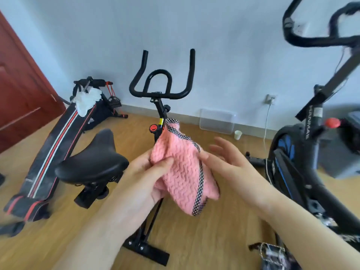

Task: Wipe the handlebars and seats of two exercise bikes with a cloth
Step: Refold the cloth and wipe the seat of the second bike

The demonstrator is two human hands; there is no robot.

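The left hand (145,176) grips a pink cloth (183,172) in midair, thumb pressed over its folds. The right hand (231,162) is spread, fingers straight, beside the cloth. Behind stand the black seat (93,160) and handlebars (161,82).

L hand (148,178) bare, R hand (231,162) bare, forearms unsleeved, no gloves

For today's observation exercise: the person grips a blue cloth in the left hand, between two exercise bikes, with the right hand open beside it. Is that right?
Not quite. The head view shows the cloth is pink with a dark checked edge, not blue. The left hand does grip it, and the right hand is open beside it.
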